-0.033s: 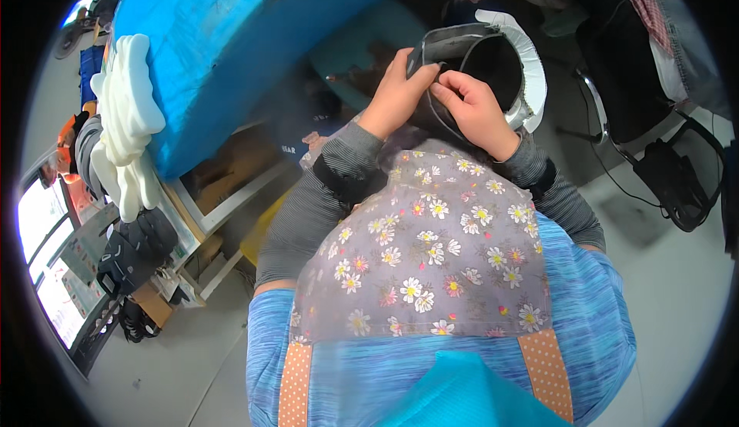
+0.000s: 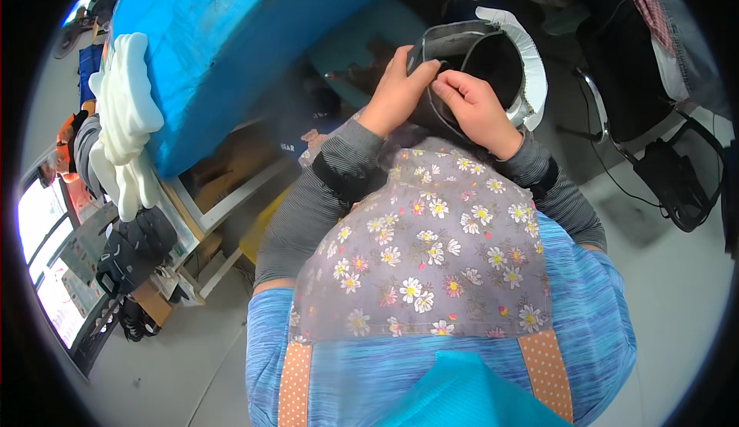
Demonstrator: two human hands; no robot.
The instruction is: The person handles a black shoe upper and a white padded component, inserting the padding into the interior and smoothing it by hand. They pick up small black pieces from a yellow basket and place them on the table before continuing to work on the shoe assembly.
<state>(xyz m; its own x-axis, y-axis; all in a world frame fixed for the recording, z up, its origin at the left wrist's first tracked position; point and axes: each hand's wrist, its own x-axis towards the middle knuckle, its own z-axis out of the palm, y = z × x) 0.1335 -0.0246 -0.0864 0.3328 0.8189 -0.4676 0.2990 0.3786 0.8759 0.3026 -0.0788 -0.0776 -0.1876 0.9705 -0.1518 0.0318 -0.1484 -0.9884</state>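
Note:
Both my hands hold a dark grey, bowl-shaped fabric piece [image 2: 493,61] with a white padded strip [image 2: 531,65] along its far rim, just above my lap. My left hand [image 2: 394,92] grips its left edge, thumb on top of the rim. My right hand [image 2: 479,111] pinches the near edge of the same piece, fingers curled, where a thin dark cord or trim runs along the rim. My sleeves are striped grey and a floral apron [image 2: 431,258] covers my front.
A blue-topped work table [image 2: 231,35] stands to my left, with white foam shapes [image 2: 127,119] stacked on its edge. Black parts [image 2: 135,250] and lit screens [image 2: 42,219] are at the lower left. A black frame with cables [image 2: 670,173] stands on the grey floor at right.

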